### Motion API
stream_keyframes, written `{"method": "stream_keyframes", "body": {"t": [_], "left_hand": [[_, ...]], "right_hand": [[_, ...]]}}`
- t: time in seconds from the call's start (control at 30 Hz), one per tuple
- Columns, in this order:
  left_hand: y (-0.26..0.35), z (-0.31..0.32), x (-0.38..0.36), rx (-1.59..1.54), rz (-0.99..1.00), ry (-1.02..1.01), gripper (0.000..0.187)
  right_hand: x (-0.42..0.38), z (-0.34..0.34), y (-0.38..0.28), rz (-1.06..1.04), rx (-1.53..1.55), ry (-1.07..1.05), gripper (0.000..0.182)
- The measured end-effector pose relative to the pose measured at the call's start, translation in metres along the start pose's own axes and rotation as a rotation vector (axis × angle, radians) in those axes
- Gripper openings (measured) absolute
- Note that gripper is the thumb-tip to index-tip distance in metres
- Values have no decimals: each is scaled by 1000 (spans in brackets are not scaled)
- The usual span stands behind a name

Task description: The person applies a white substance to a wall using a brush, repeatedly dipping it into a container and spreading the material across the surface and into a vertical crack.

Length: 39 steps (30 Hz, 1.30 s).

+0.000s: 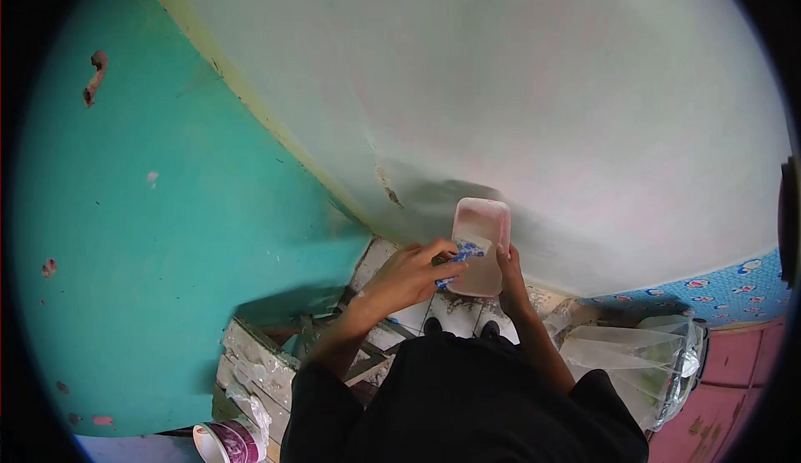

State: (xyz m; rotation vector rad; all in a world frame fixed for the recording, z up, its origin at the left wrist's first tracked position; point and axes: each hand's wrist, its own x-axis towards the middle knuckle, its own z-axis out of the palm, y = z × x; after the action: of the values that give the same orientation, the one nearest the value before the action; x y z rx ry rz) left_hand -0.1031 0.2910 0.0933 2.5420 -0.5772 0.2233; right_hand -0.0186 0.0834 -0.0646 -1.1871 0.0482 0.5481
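White plastic tray (480, 246) is held upright near the pale wall (542, 88), gripped along its right edge by the right hand (511, 284). A blue-patterned scraper (461, 256) is pinched in the left hand (409, 275) against the tray. Judged risk: filler could slide off the tilted tray, or footing be lost on the spattered ladder (275, 363).

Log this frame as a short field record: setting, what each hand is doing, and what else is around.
setting: corner where a teal wall meets a whitish wall
left hand: on a blue-patterned tool at the tray
right hand: holds the pinkish tray from below
footing: worn wooden ladder, person's feet on it
nearby: paper cup lower left; clear plastic bag on the right
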Motion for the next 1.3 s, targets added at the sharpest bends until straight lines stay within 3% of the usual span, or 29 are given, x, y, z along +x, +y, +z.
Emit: {"method": "stream_keyframes", "body": {"t": [0.1, 0.3, 0.4, 0.6, 0.8, 1.0, 1.3], "left_hand": [[-9, -4, 1, -91, 73, 66, 43], [-19, -5, -5, -293, 1, 139, 37], [-25, -9, -7, -289, 13, 83, 38], [-52, -22, 4, -63, 89, 340, 33], [-72, -82, 43, -67, -2, 390, 19], [-71, -153, 91, -20, 117, 370, 16], [-17, -248, 109, 61, 263, 679, 18]], "right_hand": [[0, 7, -3, -21, -2, -5, 74], [-3, 17, -1, -3, -53, 13, 74], [-4, 20, 3, -9, -41, 22, 73], [-4, 22, 15, -18, -47, 50, 71], [-10, 23, 24, -1, -36, 50, 71], [-13, 24, 28, -12, -40, 70, 71], [-16, 18, 44, -2, -6, 114, 74]]}}
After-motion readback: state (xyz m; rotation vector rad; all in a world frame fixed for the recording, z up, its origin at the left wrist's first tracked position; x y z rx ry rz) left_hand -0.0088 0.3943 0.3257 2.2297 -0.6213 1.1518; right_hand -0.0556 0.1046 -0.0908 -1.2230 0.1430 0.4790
